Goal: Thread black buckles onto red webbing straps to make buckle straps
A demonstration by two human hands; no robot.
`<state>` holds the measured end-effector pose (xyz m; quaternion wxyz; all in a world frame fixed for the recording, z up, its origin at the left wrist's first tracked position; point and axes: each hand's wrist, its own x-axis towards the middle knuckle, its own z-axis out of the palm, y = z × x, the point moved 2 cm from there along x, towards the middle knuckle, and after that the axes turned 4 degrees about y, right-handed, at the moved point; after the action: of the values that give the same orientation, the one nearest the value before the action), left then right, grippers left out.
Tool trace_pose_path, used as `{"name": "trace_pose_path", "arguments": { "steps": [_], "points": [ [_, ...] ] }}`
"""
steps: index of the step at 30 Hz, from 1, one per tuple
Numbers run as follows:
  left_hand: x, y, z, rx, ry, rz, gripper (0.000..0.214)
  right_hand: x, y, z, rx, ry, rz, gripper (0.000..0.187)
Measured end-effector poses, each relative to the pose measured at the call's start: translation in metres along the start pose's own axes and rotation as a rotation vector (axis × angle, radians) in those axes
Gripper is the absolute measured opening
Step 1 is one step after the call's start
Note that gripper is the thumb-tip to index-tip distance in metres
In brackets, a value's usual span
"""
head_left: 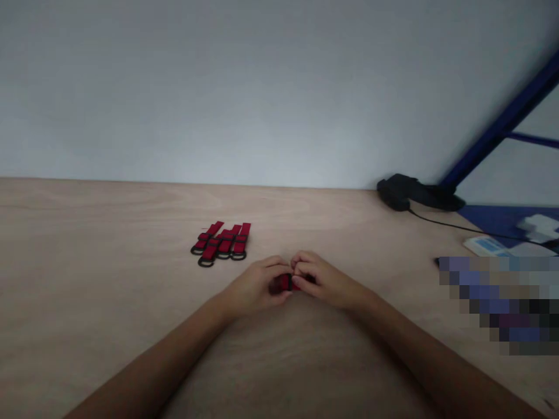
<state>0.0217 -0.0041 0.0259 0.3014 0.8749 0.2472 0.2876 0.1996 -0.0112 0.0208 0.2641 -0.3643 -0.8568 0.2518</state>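
A short red webbing strap (286,283) with a black slider lies between my two hands, low over the wooden table. My left hand (261,286) curls round its left end, thumb and fingers closed on it. From the other side my right hand (318,280) pinches the strap near the slider, with the thumb across the front. My fingers cover much of the strap, so its ends are hidden. Up and to the left, several similar red straps (227,240) with black sliders and black D-rings lie bunched together, apart from my hands.
The wooden table (109,279) runs back to a pale wall (218,93). At the back right lies a black object (399,192) with a cable (441,221). White and blue items (487,245) are at the right, beside a blurred-out patch and a blue frame (493,131).
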Motion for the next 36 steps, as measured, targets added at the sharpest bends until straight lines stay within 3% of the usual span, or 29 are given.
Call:
{"name": "trace_pose_path", "arguments": {
  "steps": [4, 8, 11, 18, 22, 26, 31, 36],
  "points": [
    [-0.001, 0.001, -0.003, -0.027, -0.016, 0.036, 0.025, 0.000, 0.001, -0.006, 0.048, -0.038, -0.027, 0.023],
    [-0.003, -0.006, -0.017, -0.035, 0.076, 0.000, 0.016, -0.004, 0.007, -0.024, 0.053, -0.018, 0.011, 0.028],
    [-0.004, -0.013, -0.022, -0.012, 0.091, -0.001, 0.027, -0.007, 0.010, -0.032, 0.053, 0.007, 0.058, 0.030],
    [-0.003, -0.011, -0.009, 0.049, 0.019, -0.051, 0.020, -0.010, 0.007, -0.016, 0.056, -0.004, 0.130, 0.023],
    [-0.002, -0.008, -0.012, 0.112, 0.024, -0.134, 0.016, -0.009, 0.007, -0.011, -0.047, 0.002, 0.118, 0.043],
    [-0.003, -0.008, -0.018, 0.179, 0.009, -0.165, 0.016, -0.006, 0.008, -0.008, -0.177, -0.014, 0.131, 0.022],
    [-0.006, -0.014, -0.022, 0.212, -0.071, -0.195, 0.015, -0.008, 0.010, -0.015, -0.207, 0.021, 0.173, 0.017],
    [-0.007, -0.020, -0.026, 0.243, -0.098, -0.183, 0.015, -0.016, 0.021, -0.033, -0.178, -0.033, 0.187, 0.016]
  ]
}}
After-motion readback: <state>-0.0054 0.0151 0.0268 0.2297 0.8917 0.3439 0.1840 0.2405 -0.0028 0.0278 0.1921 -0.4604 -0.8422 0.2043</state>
